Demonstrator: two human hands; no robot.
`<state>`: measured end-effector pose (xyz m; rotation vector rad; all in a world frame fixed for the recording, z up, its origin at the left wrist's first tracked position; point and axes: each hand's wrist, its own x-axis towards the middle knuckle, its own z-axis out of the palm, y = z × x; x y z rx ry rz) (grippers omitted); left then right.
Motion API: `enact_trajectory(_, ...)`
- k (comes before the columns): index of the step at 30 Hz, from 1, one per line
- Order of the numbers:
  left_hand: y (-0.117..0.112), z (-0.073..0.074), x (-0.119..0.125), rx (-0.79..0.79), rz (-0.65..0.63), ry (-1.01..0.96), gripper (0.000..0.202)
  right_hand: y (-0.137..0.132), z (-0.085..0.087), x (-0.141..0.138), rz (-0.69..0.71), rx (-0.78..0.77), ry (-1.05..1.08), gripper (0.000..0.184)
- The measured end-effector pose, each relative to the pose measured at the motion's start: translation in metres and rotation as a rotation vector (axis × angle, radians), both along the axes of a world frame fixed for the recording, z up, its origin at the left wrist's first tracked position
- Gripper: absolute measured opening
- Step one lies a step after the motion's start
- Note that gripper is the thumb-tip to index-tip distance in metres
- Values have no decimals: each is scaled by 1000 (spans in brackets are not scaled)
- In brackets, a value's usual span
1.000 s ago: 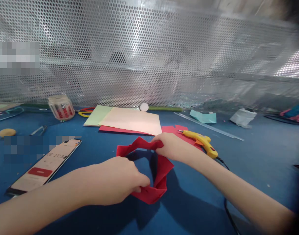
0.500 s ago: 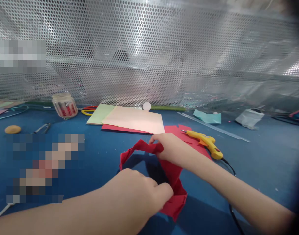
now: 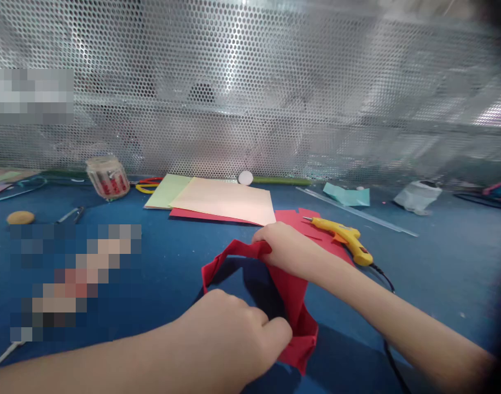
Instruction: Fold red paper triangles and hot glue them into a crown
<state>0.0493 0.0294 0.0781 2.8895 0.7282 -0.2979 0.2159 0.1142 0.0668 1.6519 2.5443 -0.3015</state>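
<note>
A folded red paper strip (image 3: 289, 295), bent into an open ring with notched, creased edges, stands over the blue table. My left hand (image 3: 234, 339) closes on its near side, thumb bent at the right; the other fingertips are hidden behind the hand. At the ring's far right side, my right hand (image 3: 289, 246) pinches the upper edge, its fingers wrapped over the paper. Just beyond my right forearm lies a yellow glue gun (image 3: 349, 239), resting partly on a flat sheet of cut red paper (image 3: 291, 218).
Behind are stacked pale sheets (image 3: 228, 200), a glass jar (image 3: 108, 178), scissors handles (image 3: 147, 185), clear glue sticks (image 3: 361, 212), a teal scrap (image 3: 347, 194) and a white crumpled packet (image 3: 418, 196). A perforated metal panel (image 3: 234, 98) closes the back. The glue gun's black cord (image 3: 392, 355) runs under my right forearm.
The red paper ring has tilted slightly, its near end shifting a little right and down. My left hand has moved slightly along with it; the right keeps its hold.
</note>
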Motion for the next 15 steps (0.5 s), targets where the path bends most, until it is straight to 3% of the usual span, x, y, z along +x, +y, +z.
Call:
enact_trajectory(6, 5, 11, 2, -6, 118, 84, 24, 5, -2, 2, -82, 12, 160, 20)
enact_trajectory(12, 12, 27, -22, 19, 330, 62, 25, 3, 12, 12, -111, -124, 347, 65)
enact_trajectory(15, 25, 29, -45, 30, 424, 16, 25, -1, 25, 23, -105, -139, 388, 75)
